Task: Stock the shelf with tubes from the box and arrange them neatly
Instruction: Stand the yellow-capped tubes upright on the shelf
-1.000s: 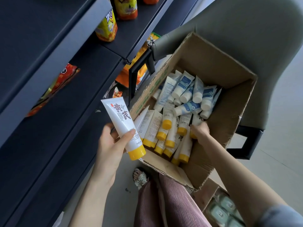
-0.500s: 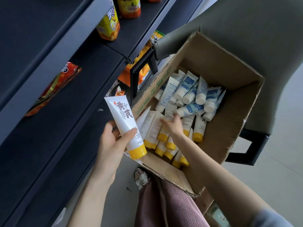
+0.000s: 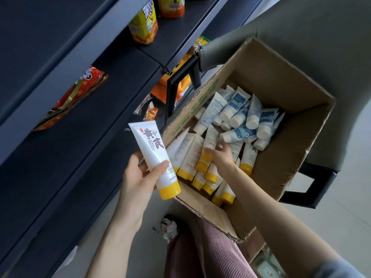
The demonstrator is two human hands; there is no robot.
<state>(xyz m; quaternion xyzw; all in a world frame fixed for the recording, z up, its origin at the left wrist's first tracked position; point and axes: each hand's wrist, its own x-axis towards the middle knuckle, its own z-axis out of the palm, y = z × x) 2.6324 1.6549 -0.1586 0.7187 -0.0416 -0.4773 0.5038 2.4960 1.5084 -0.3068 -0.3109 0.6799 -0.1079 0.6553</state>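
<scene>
Two tubes are in play, one for each hand. My left hand (image 3: 138, 177) wraps thumb and fingers round a white plastic tube with a yellow cap (image 3: 154, 157). I hold it cap down with the label toward me, clear of the box and just right of the dark metal shelf (image 3: 70, 147) where it belongs. I judge the point is to carry a pair across in one trip. My right hand (image 3: 222, 157) reaches into the open brown cardboard box (image 3: 281, 63), fingers curled about a second yellow-capped tube (image 3: 211, 137) in the heap; blur keeps me from saying how firm that hold is. Under and beside those fingers I count about a dozen yellow-capped white tubes (image 3: 192, 155). Beyond the fingertips lie roughly ten white tubes with blue labels (image 3: 239, 135), with others likely hidden beneath. Most of the stocking lies ahead, I judge.
</scene>
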